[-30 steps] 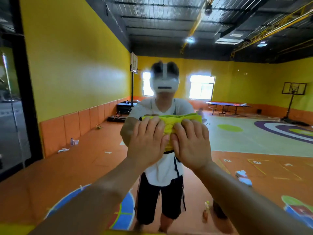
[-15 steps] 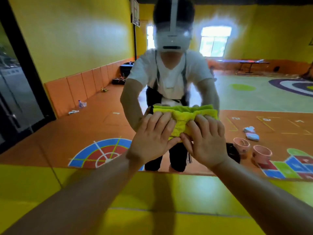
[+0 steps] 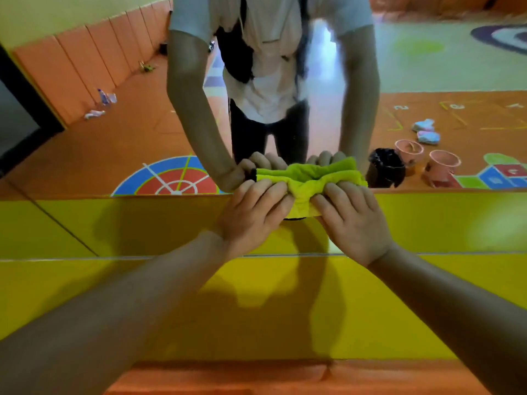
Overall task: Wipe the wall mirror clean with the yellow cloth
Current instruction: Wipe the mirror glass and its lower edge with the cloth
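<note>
We hold both arms out straight, left hand (image 3: 252, 215) and right hand (image 3: 352, 220) flat, fingers spread, pressing the bunched yellow cloth (image 3: 309, 181) against the wall mirror (image 3: 114, 138) at its bottom edge; neither grip pinches, both push palm-down on the cloth. In the reflection, floor numbers read reversed, "2" and "3". Below the glass runs yellow wall padding (image 3: 114, 280). The mirrored room shows an orange floor, pink buckets (image 3: 427, 161) and a black bin (image 3: 386, 169).
</note>
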`<move>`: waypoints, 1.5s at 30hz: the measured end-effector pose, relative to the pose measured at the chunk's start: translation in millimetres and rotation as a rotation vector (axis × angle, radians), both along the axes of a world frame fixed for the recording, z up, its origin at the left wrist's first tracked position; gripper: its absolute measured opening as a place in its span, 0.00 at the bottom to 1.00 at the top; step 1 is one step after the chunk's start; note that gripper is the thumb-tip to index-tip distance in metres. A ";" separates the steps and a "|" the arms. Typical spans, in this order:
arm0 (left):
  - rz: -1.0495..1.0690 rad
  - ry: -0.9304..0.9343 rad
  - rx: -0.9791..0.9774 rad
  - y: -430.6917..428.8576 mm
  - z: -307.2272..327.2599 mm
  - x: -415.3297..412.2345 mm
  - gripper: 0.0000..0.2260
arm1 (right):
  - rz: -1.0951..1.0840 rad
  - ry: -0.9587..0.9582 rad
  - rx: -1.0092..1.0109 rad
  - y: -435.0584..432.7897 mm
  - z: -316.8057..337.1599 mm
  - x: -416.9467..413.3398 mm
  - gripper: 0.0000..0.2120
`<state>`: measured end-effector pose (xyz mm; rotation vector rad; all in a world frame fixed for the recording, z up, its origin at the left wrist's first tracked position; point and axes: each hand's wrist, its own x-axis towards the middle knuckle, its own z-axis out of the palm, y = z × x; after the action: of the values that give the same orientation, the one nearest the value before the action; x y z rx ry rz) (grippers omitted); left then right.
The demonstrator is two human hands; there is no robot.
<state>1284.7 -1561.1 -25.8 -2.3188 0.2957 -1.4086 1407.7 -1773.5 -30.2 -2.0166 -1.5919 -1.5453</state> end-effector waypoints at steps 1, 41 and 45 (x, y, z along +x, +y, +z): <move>-0.001 0.017 0.003 -0.3 -14.3 -0.1 0.12 | 0.007 0.008 -0.012 -1.5 -13.8 -0.8 0.17; -0.066 0.109 0.121 -107.3 85.5 55.4 0.08 | 0.009 0.209 -0.137 -90.5 80.9 36.5 0.07; -0.105 0.112 0.137 -105.8 183.7 60.1 0.08 | 0.012 0.126 -0.095 -92.5 178.0 41.7 0.11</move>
<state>1344.8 -1666.9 157.9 -2.3020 0.5369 -1.2658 1449.5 -1865.9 147.8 -2.1023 -1.6543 -1.3329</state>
